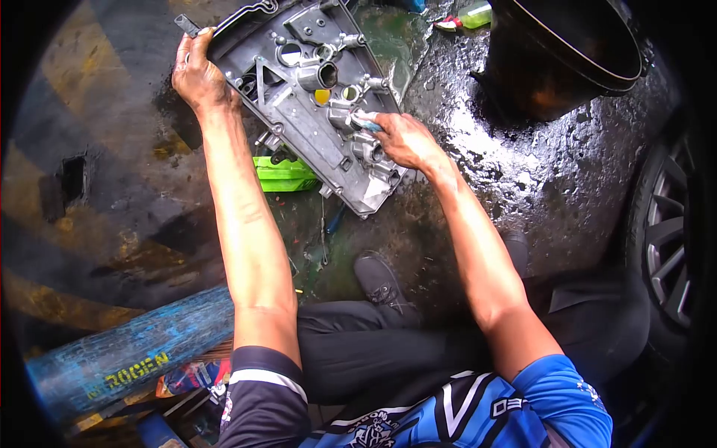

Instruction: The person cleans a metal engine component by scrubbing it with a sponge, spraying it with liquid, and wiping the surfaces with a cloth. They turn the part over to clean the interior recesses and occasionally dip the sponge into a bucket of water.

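A grey metal engine valve cover is held tilted above the floor, its ribbed side with round openings facing me. My left hand is closed around its upper left edge, by a small bracket. On the right, my right hand pinches a pale blue and white rag, pressing it against the round tubes near the cover's middle. The right fingertips are partly hidden by the rag. Below the cover, a bright green plastic piece shows partly from behind it.
A black bucket stands at upper right beside a greenish bottle. The floor looks wet and oily. A car wheel is at the right edge. At lower left lies a blue cylinder with yellow lettering.
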Demonstrator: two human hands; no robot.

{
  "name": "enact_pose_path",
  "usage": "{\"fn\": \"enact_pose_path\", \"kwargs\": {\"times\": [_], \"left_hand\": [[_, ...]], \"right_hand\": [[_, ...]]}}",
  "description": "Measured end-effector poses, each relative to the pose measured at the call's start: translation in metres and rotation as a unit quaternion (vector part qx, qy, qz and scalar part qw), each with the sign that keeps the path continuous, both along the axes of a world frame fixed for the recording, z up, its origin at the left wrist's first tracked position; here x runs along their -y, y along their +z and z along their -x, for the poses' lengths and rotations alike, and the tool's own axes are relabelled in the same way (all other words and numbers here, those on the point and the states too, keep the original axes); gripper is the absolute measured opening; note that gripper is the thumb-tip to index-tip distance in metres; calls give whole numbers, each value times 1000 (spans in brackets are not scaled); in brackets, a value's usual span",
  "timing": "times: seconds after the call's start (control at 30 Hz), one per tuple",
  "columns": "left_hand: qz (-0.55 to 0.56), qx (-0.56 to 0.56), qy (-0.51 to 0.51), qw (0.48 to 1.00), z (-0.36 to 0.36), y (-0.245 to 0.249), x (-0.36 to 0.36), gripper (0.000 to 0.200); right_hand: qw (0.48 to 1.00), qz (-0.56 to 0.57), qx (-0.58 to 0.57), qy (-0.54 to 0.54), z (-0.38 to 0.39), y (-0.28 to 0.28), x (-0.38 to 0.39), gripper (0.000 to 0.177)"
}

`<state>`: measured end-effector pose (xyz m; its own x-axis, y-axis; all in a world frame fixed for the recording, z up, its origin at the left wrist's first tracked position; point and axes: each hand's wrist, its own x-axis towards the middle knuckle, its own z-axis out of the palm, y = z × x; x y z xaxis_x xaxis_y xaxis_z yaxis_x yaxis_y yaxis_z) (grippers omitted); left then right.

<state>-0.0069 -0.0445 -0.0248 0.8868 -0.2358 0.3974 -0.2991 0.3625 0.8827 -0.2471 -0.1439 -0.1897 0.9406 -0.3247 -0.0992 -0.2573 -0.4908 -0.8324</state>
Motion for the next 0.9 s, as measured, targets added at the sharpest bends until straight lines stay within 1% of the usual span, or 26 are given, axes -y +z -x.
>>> {"fn": "enact_pose_path", "kwargs": {"times": [0.03,0.13,0.17,0.2,0.27,0.3,0.33,0.4,0.43,0.5,0.53,0.6,0.63,0.67,0.73,0.77,0.9], "left_hand": [[2,9,-8,1000,0,-1,0,27],[-11,25,22,999,-1,-3,1,26],[-4,12,18,1000,-3,-3,1,26],[-7,14,24,1000,-4,-4,0,26],[-14,15,33,999,-3,-4,0,26],[-18,28,34,999,-3,-3,0,28],[-23,40,35,998,-5,-5,-1,29],[-42,62,39,996,-7,-7,-2,31],[-57,71,43,995,-7,-8,-3,32],[-47,60,58,995,-1,-3,0,36],[-24,22,56,998,3,0,2,35],[-39,27,63,997,4,1,1,34],[-31,16,52,998,4,0,1,33],[-23,6,42,999,3,0,1,32],[-18,-5,32,999,2,-1,0,30],[-22,-5,32,999,2,0,0,29],[-16,-26,9,999,2,-1,-2,26]], "right_hand": [[1000,10,4,-6,5,5,0,35],[992,-59,34,-102,19,2,4,34],[983,-1,94,-161,18,-10,6,33],[973,-64,24,-220,19,-21,12,36],[946,-49,91,-307,19,-33,14,38],[921,-99,108,-362,12,-41,7,40],[909,-156,64,-381,9,-28,-1,44],[897,-134,138,-398,-6,-22,-30,44],[916,-91,141,-364,-14,-25,-43,47],[940,-40,133,-312,-27,-34,-74,52],[948,-33,121,-293,-30,-37,-91,54],[928,-113,195,-298,-33,-45,-110,52],[900,-259,211,-279,-34,-44,-110,48],[849,-397,218,-271,-35,-43,-109,45],[799,-500,211,-260,-34,-36,-107,38],[783,-527,195,-268,-34,-29,-105,29],[693,-653,181,-246,-34,-14,-89,18]]}}
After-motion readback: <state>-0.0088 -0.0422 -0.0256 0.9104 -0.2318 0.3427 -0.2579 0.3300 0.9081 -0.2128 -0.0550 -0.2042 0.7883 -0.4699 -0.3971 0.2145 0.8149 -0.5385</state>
